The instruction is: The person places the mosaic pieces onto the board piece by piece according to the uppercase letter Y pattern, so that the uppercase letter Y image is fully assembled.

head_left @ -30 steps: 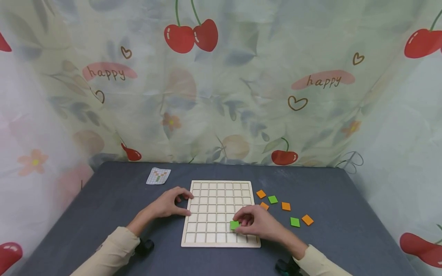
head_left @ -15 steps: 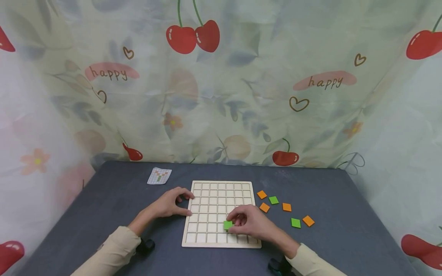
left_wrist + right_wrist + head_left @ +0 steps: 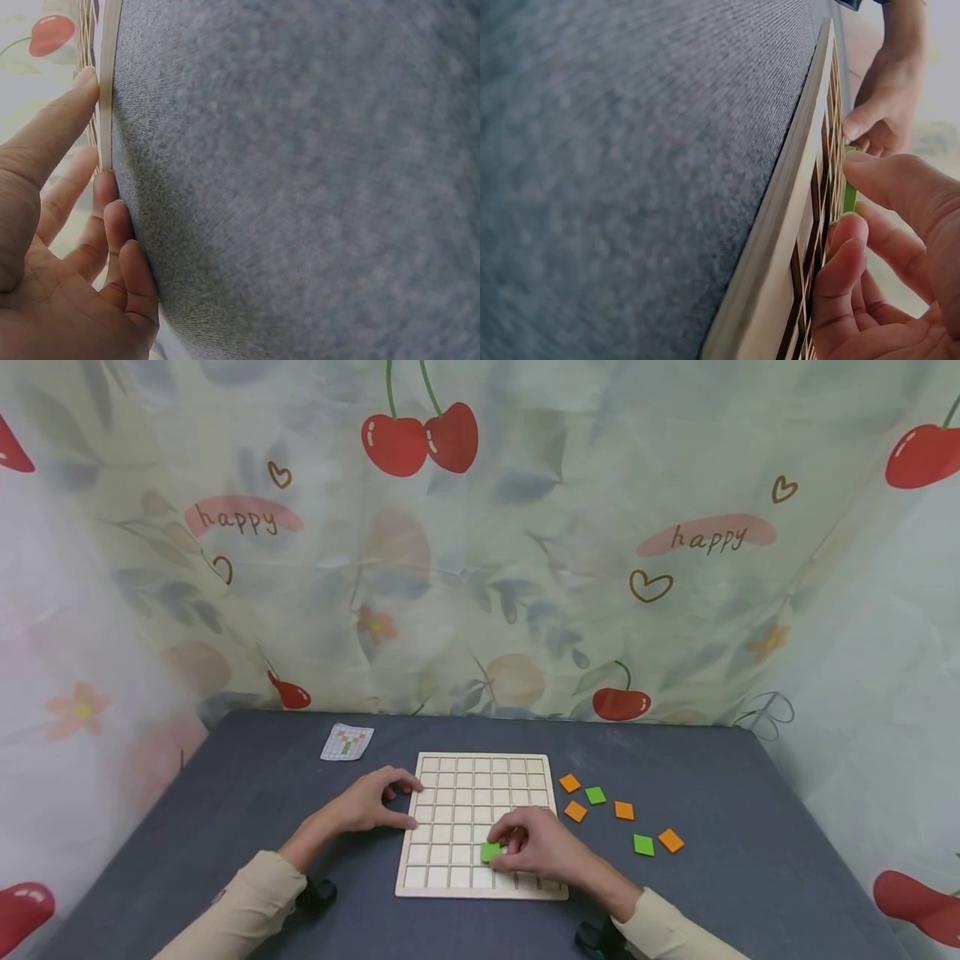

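Observation:
A pale wooden grid board (image 3: 442, 814) lies on the dark cloth, its cells bare around the right hand. My right hand (image 3: 540, 843) pinches a green square tile (image 3: 490, 852) between thumb and fingers, low over the board's lower middle cells. In the right wrist view the tile (image 3: 850, 184) appears edge-on, close to the grid. My left hand (image 3: 367, 802) rests at the board's left edge, thumb and fingertips spread along it. The left wrist view has the thumb (image 3: 71, 112) against the wooden rim (image 3: 109, 82).
Right of the board lie several loose tiles, among them an orange tile (image 3: 624, 811), a green tile (image 3: 643, 845) and another orange tile (image 3: 671, 841). A small printed pattern card (image 3: 347, 742) lies at the back left. A patterned curtain (image 3: 480, 568) hangs behind the table.
My right hand has carried the green tile leftward across the lower rows, slowing over the last half second. My left hand has stayed at the board's edge.

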{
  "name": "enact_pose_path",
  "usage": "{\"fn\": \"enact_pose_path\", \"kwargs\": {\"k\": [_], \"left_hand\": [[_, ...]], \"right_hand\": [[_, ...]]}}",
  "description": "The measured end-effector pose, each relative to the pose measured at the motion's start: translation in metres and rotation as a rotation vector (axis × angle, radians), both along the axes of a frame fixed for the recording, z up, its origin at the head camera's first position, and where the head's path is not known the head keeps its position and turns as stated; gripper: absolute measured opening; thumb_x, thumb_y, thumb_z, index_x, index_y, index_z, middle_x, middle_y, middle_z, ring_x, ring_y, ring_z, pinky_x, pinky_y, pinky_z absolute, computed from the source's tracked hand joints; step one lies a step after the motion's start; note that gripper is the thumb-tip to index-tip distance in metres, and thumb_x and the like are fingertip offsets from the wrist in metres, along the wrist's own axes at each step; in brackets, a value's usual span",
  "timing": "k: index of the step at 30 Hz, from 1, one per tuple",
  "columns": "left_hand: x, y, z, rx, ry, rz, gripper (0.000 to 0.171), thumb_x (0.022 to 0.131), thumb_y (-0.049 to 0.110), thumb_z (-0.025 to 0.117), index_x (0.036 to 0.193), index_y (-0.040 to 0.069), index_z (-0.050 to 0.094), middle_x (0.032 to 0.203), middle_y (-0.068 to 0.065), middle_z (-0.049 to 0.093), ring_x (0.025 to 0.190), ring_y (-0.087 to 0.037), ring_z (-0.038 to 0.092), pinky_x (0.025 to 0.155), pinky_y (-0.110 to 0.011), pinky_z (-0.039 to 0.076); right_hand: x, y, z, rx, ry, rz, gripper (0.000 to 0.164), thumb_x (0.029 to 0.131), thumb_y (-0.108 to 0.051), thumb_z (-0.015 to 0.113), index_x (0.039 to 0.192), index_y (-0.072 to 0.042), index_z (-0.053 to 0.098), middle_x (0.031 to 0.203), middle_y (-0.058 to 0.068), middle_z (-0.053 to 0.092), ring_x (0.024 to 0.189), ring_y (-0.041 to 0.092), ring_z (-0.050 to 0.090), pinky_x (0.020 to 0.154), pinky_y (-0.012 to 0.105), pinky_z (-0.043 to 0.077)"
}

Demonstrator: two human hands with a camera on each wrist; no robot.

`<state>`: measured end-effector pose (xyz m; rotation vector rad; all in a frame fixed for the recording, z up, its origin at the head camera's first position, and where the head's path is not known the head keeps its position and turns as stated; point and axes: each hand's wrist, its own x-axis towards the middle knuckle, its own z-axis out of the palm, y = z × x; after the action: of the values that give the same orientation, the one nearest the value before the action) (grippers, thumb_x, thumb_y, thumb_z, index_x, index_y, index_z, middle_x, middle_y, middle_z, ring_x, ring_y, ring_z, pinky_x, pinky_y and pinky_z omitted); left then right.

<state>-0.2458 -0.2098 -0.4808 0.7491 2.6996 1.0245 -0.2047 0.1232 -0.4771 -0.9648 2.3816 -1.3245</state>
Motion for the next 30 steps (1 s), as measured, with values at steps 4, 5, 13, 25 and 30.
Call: {"fn": "enact_pose_path", "kwargs": {"k": [4, 5, 13, 25, 30], "left_hand": [[0.001, 0.001, 0.002, 0.001, -0.008, 0.002, 0.050, 0.084, 0.033, 0.086, 0.124, 0.011, 0.067, 0.113, -0.006, 0.057, 0.097, -0.024, 0.055, 0.088, -0.047, 0.046], [0.001, 0.001, 0.002, 0.000, -0.007, 0.001, 0.049, 0.084, 0.033, 0.086, 0.124, 0.011, 0.068, 0.113, -0.006, 0.057, 0.097, -0.024, 0.055, 0.088, -0.047, 0.046], [0.001, 0.002, 0.003, -0.004, -0.005, 0.001, 0.049, 0.084, 0.031, 0.086, 0.124, 0.010, 0.067, 0.113, -0.006, 0.058, 0.098, -0.024, 0.056, 0.088, -0.047, 0.046], [0.001, 0.002, 0.002, -0.004, 0.000, -0.003, 0.049, 0.084, 0.032, 0.087, 0.124, 0.010, 0.068, 0.112, -0.006, 0.058, 0.097, -0.024, 0.056, 0.087, -0.047, 0.046], [0.001, 0.003, 0.003, -0.001, 0.001, -0.004, 0.049, 0.083, 0.031, 0.087, 0.123, 0.009, 0.068, 0.111, -0.006, 0.058, 0.096, -0.024, 0.055, 0.087, -0.046, 0.046]], "right_hand": [[0.000, -0.001, 0.000, 0.013, 0.011, 0.003, 0.020, 0.084, -0.015, 0.086, 0.101, -0.010, 0.077, 0.089, -0.001, 0.069, 0.070, 0.011, 0.063, 0.066, 0.029, 0.052], [-0.001, -0.001, 0.000, 0.017, 0.013, 0.004, 0.020, 0.084, -0.015, 0.086, 0.101, -0.010, 0.077, 0.089, -0.001, 0.069, 0.071, 0.011, 0.063, 0.066, 0.029, 0.052], [-0.001, -0.005, 0.000, 0.034, 0.022, 0.011, 0.020, 0.084, -0.014, 0.085, 0.102, -0.008, 0.078, 0.090, 0.002, 0.070, 0.071, 0.009, 0.063, 0.067, 0.028, 0.052], [-0.002, -0.011, 0.001, 0.059, 0.002, -0.008, 0.019, 0.084, -0.014, 0.085, 0.101, -0.010, 0.078, 0.088, 0.000, 0.069, 0.070, 0.010, 0.062, 0.066, 0.028, 0.050], [-0.001, -0.013, 0.003, 0.055, -0.003, -0.008, 0.018, 0.085, -0.014, 0.085, 0.101, -0.010, 0.078, 0.089, 0.001, 0.069, 0.070, 0.010, 0.063, 0.065, 0.029, 0.050]]}}
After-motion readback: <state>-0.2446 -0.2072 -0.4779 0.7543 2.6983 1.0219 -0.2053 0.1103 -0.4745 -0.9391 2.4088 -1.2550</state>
